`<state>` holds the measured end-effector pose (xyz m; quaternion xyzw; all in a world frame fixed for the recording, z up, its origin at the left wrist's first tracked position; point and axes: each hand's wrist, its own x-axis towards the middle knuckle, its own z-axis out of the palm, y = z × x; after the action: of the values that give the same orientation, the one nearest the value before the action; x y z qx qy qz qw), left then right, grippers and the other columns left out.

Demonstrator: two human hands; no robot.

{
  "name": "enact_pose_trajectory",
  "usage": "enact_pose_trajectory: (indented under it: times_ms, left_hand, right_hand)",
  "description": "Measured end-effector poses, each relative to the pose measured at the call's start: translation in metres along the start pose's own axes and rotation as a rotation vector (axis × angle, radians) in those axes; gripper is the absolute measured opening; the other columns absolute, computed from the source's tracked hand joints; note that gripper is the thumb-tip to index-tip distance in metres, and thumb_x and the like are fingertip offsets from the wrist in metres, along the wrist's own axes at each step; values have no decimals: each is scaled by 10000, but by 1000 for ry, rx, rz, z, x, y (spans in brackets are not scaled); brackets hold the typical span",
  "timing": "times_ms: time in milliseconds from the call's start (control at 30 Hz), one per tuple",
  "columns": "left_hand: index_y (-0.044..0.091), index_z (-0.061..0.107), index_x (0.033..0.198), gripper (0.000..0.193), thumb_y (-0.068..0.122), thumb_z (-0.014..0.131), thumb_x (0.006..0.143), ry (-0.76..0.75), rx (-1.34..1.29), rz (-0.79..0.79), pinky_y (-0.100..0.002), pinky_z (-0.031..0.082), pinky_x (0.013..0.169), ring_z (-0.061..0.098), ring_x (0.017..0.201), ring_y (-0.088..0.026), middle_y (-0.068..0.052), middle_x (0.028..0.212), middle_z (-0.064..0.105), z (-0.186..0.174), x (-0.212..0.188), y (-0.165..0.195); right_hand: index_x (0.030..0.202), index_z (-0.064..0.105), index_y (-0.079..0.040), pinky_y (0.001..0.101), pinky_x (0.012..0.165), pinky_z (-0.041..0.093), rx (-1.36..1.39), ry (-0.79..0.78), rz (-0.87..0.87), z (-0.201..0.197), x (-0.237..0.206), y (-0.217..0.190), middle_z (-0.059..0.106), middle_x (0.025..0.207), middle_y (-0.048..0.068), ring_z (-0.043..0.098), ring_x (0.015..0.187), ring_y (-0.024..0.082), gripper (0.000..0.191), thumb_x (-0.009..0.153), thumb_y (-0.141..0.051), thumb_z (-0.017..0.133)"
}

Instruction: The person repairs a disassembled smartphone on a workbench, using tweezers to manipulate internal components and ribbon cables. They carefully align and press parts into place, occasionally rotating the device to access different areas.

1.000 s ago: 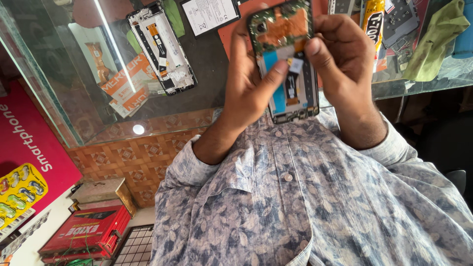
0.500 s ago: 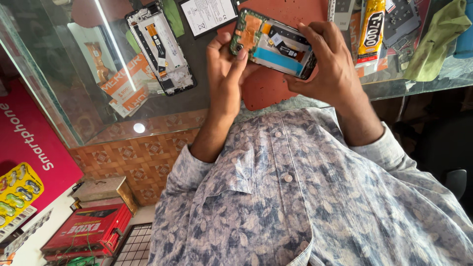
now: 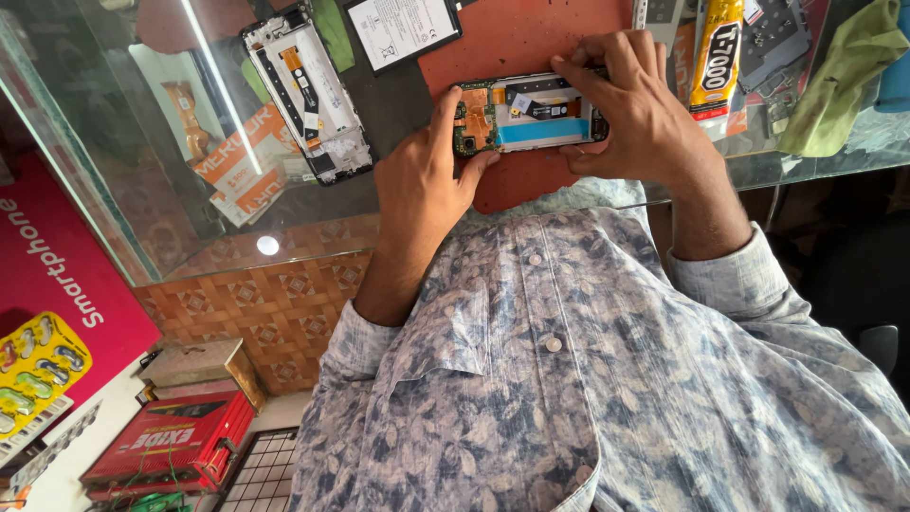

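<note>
Glass tabletop (image 3: 284, 204) carries everything; it's see-through, so the boxes on the shelf under it show.

Red-brown work mat (image 3: 517, 43) sits dead centre in front of the person, presumably to give grip and keep small parts from skating on the glass.

Opened smartphone (image 3: 529, 114), back cover off, lies lengthwise over the mat's near edge, innards up: board, flex and a blue strip exposed. Can't tell if it rests on the mat or is lifted just off it.

Left hand (image 3: 422, 190) clamps the camera end, thumb underneath, fingers (image 3: 444, 104) curled on top. Right hand (image 3: 645, 114) wraps the other end, fingers closed over the far edge. Two-ended grip looks meant to steady the frame.

Off to the left, a second phone frame (image 3: 308, 90). Flat battery (image 3: 403, 28) just beside the mat. Yellow glue tube (image 3: 716, 52) and green cloth (image 3: 834, 81) sit to the right, within reach.
</note>
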<state>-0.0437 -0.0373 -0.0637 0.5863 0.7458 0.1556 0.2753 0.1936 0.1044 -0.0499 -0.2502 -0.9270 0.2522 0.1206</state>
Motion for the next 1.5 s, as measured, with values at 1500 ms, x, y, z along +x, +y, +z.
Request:
enact_pose_trajectory:
  times_ms: [1500]
  left_hand:
    - [-64,514,1504,614,274,738,1043,179,48,561,-490,437,1224,440,1455,-390,-212,1542,435,17,15,-24]
  right_hand:
    - [1392,600,162,362,764,463,-291,84,-114,55,14,-49,523,947,74,510,873,202,536,915,-59,703]
